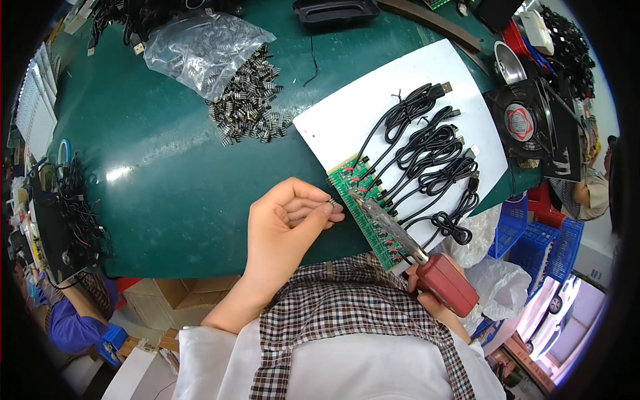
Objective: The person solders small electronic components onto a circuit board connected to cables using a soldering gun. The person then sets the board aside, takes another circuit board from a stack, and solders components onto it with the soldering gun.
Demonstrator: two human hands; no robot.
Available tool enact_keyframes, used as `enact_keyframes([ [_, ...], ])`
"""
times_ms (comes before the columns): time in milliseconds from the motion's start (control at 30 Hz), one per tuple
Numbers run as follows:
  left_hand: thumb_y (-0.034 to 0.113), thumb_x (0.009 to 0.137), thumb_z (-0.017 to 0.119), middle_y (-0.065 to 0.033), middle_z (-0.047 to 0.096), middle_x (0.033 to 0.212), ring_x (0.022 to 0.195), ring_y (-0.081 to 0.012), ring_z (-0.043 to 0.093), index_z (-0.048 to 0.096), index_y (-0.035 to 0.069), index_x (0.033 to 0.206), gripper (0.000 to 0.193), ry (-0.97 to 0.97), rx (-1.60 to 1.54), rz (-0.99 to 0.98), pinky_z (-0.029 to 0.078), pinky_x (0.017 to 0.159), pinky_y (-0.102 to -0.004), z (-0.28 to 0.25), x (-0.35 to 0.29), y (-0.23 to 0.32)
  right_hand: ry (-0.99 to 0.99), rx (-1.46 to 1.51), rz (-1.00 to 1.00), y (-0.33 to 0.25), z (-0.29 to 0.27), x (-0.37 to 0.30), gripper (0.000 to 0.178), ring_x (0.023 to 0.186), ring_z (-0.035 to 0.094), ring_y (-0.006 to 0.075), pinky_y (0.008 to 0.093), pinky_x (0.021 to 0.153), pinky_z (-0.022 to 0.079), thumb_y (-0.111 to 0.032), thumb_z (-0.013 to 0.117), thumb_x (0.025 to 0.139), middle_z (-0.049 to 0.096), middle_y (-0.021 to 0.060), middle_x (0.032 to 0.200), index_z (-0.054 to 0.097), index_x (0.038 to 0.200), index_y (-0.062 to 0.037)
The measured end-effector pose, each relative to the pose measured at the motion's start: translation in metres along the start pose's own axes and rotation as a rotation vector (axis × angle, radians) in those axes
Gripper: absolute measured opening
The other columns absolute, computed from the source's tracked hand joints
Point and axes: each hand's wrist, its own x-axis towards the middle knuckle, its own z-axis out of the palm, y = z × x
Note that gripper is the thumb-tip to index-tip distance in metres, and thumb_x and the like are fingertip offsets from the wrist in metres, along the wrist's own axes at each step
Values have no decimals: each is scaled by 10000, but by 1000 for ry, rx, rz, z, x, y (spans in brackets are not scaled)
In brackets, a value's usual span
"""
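Observation:
My left hand point(283, 223) pinches a small metal-pinned connector point(333, 203) between thumb and fingertips, just left of a long green circuit board panel point(367, 230). In my right hand point(430, 293) is a soldering iron with a red handle point(450, 285). Its grey shaft slants up and left across the board, with the tip over the upper half, close to the red wires there. Whether the tip touches a joint I cannot tell. Several coiled black USB cables point(420, 147) run from the board's right edge. They lie on a white sheet point(340, 127).
A heap of small metal connectors point(250, 107) spills from a clear plastic bag point(200, 53) on the green table point(160, 200). A black fan point(523, 120) stands at the right, near a metal bowl point(509, 62). Blue crates point(537, 243) are beyond the table's right edge. Other people sit at both sides.

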Motion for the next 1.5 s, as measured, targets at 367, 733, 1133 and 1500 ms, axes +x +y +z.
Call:
enact_keyframes([
  [367, -70, 816, 486, -79, 599, 778, 711, -112, 598, 391, 38, 909, 172, 24, 72, 137, 493, 648, -223, 11, 12, -6, -30, 92, 97, -27, 8, 18, 441, 631, 603, 180, 258, 569, 462, -272, 717, 684, 616, 59, 779, 563, 995, 0],
  [733, -98, 803, 490, -71, 581, 769, 705, -90, 586, 385, 16, 897, 181, 29, 40, 123, 497, 644, -212, 13, 13, -5, -13, 114, 197, -39, 10, 24, 299, 618, 582, 145, 230, 553, 442, -199, 700, 681, 597, 45, 745, 585, 875, -2],
  [1133, -90, 810, 488, -70, 587, 776, 707, -88, 580, 384, 18, 903, 176, 27, 24, 131, 492, 652, -209, 14, 13, -6, -17, 299, 346, -55, 12, 32, 584, 608, 485, 136, 247, 553, 353, -570, 600, 736, 515, 53, 655, 524, 797, 6],
  [1500, -80, 813, 489, -54, 565, 757, 691, -89, 570, 385, 51, 899, 188, 39, 38, 169, 491, 618, -215, 13, 15, -11, 50, 91, 76, -11, 8, 3, 586, 680, 616, 222, 299, 619, 481, -243, 734, 664, 624, 99, 855, 497, 1117, 44],
])
